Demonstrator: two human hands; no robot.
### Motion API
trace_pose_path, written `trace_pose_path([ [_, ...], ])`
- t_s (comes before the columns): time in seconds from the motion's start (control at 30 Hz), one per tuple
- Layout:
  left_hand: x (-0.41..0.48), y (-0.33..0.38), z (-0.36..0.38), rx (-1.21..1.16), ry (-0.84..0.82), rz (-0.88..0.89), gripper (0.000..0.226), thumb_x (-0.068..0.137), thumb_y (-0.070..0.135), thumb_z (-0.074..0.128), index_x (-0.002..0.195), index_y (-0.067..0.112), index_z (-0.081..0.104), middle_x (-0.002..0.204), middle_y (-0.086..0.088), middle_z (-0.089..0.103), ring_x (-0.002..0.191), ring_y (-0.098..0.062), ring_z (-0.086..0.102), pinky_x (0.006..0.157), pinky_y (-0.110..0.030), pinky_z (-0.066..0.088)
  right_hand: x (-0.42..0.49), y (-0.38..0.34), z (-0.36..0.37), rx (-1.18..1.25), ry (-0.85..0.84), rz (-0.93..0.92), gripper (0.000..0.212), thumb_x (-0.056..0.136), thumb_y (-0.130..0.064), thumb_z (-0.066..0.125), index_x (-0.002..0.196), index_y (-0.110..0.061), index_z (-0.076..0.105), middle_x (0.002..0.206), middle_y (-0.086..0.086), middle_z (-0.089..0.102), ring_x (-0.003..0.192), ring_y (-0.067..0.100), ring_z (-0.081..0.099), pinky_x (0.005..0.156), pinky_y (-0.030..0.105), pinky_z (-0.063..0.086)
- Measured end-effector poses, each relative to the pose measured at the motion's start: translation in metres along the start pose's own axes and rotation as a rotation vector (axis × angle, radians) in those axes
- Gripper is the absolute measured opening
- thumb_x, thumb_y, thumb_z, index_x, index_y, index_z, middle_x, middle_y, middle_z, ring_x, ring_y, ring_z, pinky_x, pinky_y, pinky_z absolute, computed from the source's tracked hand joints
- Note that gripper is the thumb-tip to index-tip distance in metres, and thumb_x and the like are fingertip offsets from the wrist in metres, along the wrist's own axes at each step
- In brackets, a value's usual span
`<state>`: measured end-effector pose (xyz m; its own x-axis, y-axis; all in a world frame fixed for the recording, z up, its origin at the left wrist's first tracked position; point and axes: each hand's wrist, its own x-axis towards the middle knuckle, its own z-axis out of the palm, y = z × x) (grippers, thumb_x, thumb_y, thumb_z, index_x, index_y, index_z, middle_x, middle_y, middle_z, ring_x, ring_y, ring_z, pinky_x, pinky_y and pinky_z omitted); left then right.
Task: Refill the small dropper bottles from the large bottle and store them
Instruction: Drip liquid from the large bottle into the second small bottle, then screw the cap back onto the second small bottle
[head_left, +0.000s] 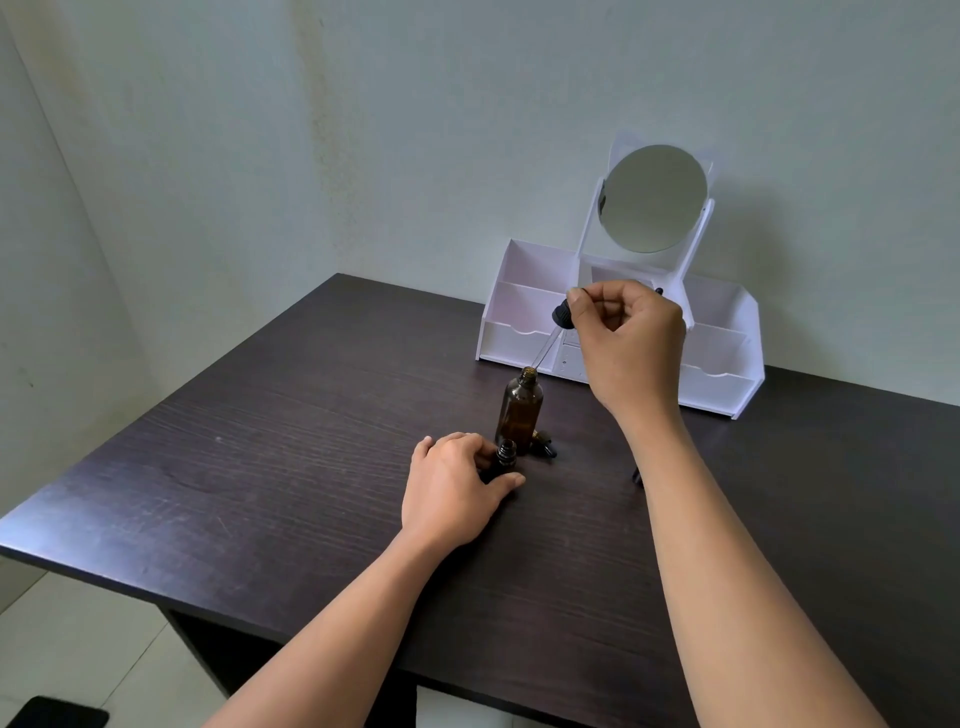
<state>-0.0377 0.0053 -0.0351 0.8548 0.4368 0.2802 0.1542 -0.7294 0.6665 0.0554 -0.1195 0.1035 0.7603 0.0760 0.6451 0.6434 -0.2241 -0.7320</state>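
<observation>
On the dark table (260, 467), before the far white organizer (722, 384), the large bottle (519, 410) stands open. The left hand (452, 483) curls its fingers round the small bottle (505, 457) just nearer. The right hand (628, 343) pinches the dropper (562, 314) above the large bottle's mouth; best lowered straight, squeezed gently.

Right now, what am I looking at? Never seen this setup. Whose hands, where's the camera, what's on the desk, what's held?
There is no machine: a person works with two bare hands. The single picture comes from a camera on their head, looking forward and down. The left hand grips an open small bottle standing on the dark table. The right hand pinches a dropper, its glass tube slanting down to the mouth of the open large bottle; whether the tip is inside, I cannot tell. A cap lies by the large bottle's base. At the back stands a white organizer with a round mirror.
</observation>
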Motion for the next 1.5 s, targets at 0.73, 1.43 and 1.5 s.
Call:
trace_pose_path([
  [0.73, -0.001, 0.002, -0.004, -0.003, -0.016, -0.003, 0.033, 0.08, 0.056, 0.074, 0.101, 0.032, 0.068, 0.1, 0.016, 0.067, 0.1, -0.005, 0.061, 0.12, -0.041, 0.024, -0.016, 0.03, 0.017, -0.226, -0.316, 0.153, 0.016, 0.089, -0.029, 0.074, 0.094, -0.014, 0.074, 0.07, -0.007, 0.066, 0.064, 0.002, 0.061, 0.064, 0.018, 0.045],
  [1.43, -0.003, 0.003, -0.001, -0.067, 0.032, -0.005, 0.027, 0.077, 0.05, 0.08, 0.091, 0.029, 0.07, 0.088, 0.014, 0.07, 0.09, -0.007, 0.063, 0.111, -0.044, 0.036, -0.08, 0.091, 0.003, -0.459, -0.38, 0.392, 0.024, 0.086, -0.027, 0.076, 0.106, -0.017, 0.071, 0.099, -0.001, 0.07, 0.092, 0.013, 0.063, 0.079, 0.027, 0.051],
  [1.5, -0.003, 0.004, -0.002, -0.07, 0.032, -0.008, 0.027, 0.077, 0.05, 0.08, 0.092, 0.029, 0.07, 0.086, 0.016, 0.067, 0.086, -0.006, 0.058, 0.108, -0.045, 0.04, -0.081, 0.092, 0.004, -0.483, -0.385, 0.39, 0.021, 0.087, -0.025, 0.074, 0.107, -0.017, 0.071, 0.1, -0.001, 0.069, 0.088, 0.01, 0.059, 0.076, 0.025, 0.046],
])
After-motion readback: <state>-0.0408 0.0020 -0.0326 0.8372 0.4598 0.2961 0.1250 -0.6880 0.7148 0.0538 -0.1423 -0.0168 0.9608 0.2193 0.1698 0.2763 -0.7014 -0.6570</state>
